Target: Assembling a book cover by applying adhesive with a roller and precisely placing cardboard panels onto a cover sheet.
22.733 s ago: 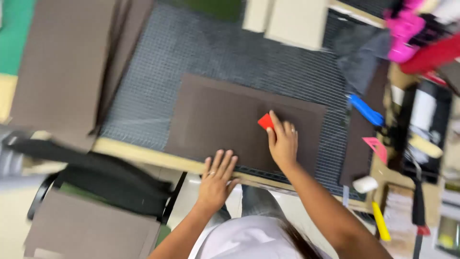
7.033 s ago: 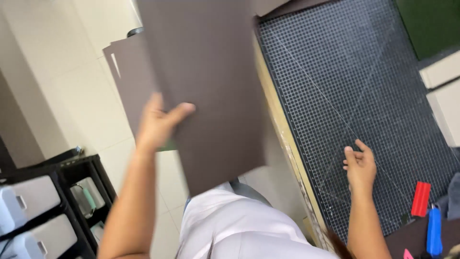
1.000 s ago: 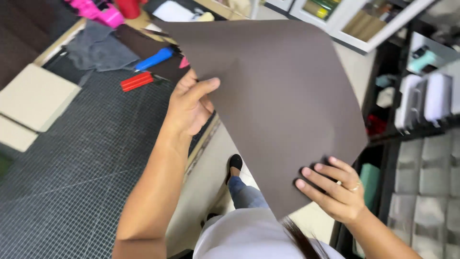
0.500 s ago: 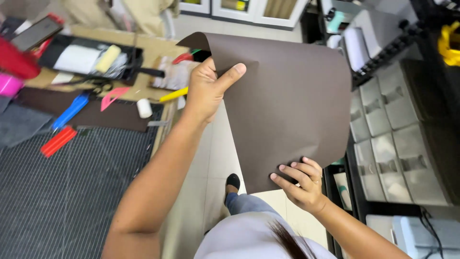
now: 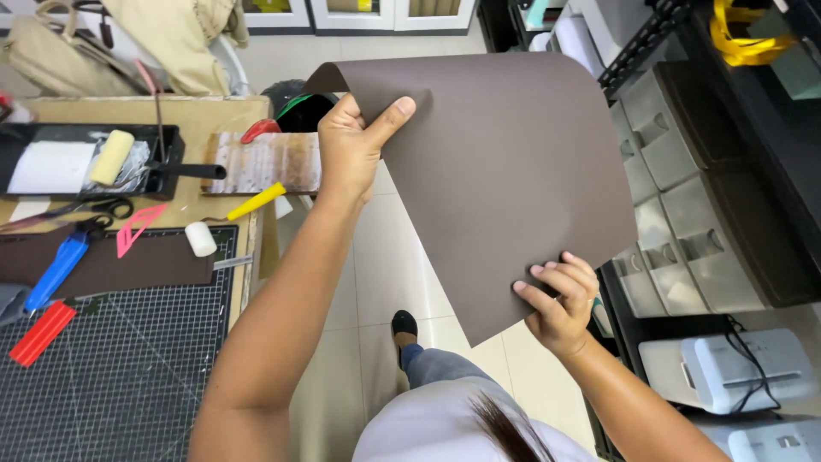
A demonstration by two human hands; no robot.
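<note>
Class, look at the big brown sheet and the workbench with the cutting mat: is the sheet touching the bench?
Apart. The head view shows the brown sheet held up over the floor by the left hand and right hand, clear of the workbench.

Left hand (image 5: 355, 150) and right hand (image 5: 560, 299) pinch brown sheet (image 5: 505, 171) above tiled floor (image 5: 385, 282), beside cutting mat (image 5: 128, 368).

No packages, signs or screens can be made out. Small pale label slips (image 5: 657, 128) sit on the fronts of the grey drawers (image 5: 684, 222) at right. Their print is too small to tell.
</note>
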